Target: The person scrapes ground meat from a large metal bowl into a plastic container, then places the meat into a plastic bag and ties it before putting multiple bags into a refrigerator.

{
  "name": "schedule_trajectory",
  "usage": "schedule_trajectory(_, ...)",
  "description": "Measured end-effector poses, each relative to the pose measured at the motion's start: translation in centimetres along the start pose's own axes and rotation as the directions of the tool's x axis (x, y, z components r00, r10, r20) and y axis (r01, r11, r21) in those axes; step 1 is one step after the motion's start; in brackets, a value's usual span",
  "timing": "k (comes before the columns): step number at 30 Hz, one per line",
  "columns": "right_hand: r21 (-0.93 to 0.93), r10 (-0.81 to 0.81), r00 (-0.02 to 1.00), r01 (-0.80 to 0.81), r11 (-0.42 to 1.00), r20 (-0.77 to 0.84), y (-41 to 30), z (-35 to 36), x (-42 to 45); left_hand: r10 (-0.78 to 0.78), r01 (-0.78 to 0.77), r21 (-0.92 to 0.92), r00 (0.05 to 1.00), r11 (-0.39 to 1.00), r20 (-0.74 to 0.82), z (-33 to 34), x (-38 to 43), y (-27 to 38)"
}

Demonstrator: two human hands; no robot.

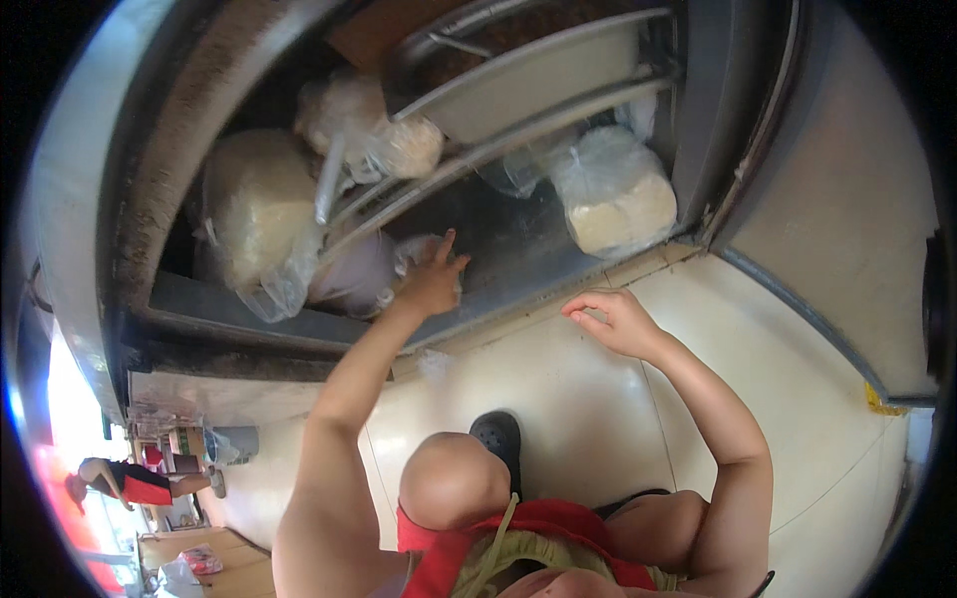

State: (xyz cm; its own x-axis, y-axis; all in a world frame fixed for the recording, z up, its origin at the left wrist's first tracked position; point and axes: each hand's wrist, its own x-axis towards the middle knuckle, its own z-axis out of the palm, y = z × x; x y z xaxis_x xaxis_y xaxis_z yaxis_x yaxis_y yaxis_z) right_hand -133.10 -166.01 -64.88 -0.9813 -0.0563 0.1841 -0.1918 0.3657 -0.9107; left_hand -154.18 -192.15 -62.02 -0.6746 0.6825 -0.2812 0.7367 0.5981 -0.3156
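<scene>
My left hand [434, 282] reaches into the lower part of an open metal cabinet, its fingers spread. Just behind it lies a crumpled clear plastic bag [410, 253]; whether they touch, I cannot tell. Left of the hand sits a pale bagged bundle [355, 273], partly under the shelf's edge. My right hand [613, 320] hovers outside, above the tiled floor, fingers curved and thumb apart, with nothing visible in it. Beyond that hand, a clear bag with pale yellowish blocks [617, 202] rests on the cabinet's bottom at the right.
Upper left, a large bagged pale block [262, 202] and more plastic bags [407, 146] sit on the wire shelf [478, 153]. A metal tray [538, 82] stands beside them. The cabinet door [830, 202] hangs open rightward. Another person [134, 481] is far left, beyond a grey bucket [241, 442].
</scene>
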Motion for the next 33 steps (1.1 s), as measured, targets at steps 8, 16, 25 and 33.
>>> schedule_trajectory(8,0.022,0.039,0.994,-0.037,0.999,-0.097,0.9,-1.5,-4.1,0.07,-0.141,0.364,0.977,0.921,0.201,4.0,-3.3,-4.7)
schedule_trajectory(16,0.113,0.118,0.917,-0.081,0.99,-0.381,2.4,-3.9,-4.9,0.098,-0.098,-0.006,0.995,0.995,-0.033,-3.4,1.8,-0.2)
schedule_trajectory(25,-0.018,0.018,0.744,-0.04,0.999,-0.668,3.7,-3.6,-2.0,0.417,-0.315,0.273,0.688,0.909,-0.594,-11.0,15.5,10.3)
schedule_trajectory(33,0.098,0.159,0.76,-0.126,0.987,-0.63,4.9,-2.9,-2.6,0.193,-0.214,-0.124,0.968,0.969,-0.159,-10.4,21.6,12.7)
